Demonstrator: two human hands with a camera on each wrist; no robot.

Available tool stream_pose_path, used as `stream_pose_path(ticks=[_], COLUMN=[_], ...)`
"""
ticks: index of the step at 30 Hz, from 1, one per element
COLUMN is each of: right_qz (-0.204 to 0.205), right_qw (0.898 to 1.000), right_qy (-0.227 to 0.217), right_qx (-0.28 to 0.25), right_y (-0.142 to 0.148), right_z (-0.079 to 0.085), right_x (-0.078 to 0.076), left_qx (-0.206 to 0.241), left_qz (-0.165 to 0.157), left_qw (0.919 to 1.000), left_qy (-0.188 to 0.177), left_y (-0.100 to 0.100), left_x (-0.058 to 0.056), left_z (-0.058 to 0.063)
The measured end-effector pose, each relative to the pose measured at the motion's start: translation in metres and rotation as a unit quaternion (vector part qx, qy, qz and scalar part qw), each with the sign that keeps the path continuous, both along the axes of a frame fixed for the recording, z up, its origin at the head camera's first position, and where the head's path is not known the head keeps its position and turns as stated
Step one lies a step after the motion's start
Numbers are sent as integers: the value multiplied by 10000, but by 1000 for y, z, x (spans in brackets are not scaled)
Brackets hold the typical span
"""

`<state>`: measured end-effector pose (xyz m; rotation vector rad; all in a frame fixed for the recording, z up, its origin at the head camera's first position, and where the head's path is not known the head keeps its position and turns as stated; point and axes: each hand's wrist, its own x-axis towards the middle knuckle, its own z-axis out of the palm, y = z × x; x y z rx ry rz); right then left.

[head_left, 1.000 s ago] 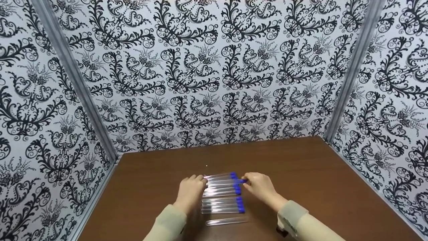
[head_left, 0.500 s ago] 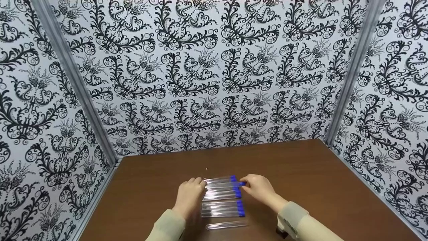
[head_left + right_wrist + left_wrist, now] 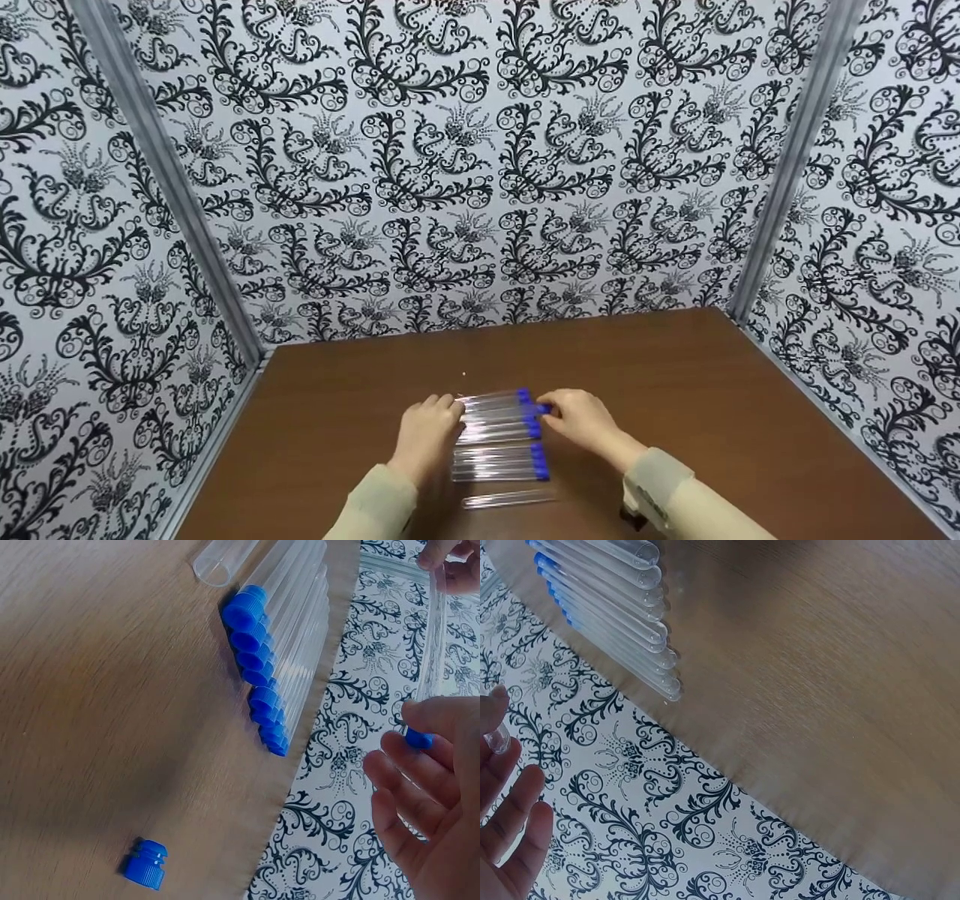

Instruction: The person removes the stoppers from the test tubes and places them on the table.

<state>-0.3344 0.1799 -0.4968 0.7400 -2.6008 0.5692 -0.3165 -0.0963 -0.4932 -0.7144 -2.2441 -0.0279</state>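
Observation:
A clear test tube spans my two hands, raised above the table. My left hand pinches its rounded end between thumb and fingers. At the other end, my right hand pinches the blue cap on the tube; how deep the cap sits is hidden by the fingers. Below lie several test tubes with blue caps, side by side in two groups, caps to the right. Nearer to me an uncapped tube lies alone. A loose blue cap rests on the wood in the right wrist view.
The brown wooden table is enclosed by walls with black and white scroll patterns. Grey metal posts stand at the back corners. A tiny white speck shows on the table behind the tubes.
The right hand's fingertips have shifted slightly left toward the tube, still pinching the cap. The left hand stays nearly where it was, and the lying tubes have not moved.

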Motion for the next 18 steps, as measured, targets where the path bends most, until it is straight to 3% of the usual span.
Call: stream_pose_path(ticks=[8, 18], right_qz=[176, 215], right_qw=[9997, 9986], right_qy=[56, 446], right_qx=[146, 184], right_y=[2, 8], right_z=[-1, 0], right_x=[-1, 1], left_qx=[-281, -452], left_qz=[181, 95], left_qw=[9994, 9987], left_qy=[-44, 195], left_y=[3, 7], left_x=[1, 2], left_z=[0, 3])
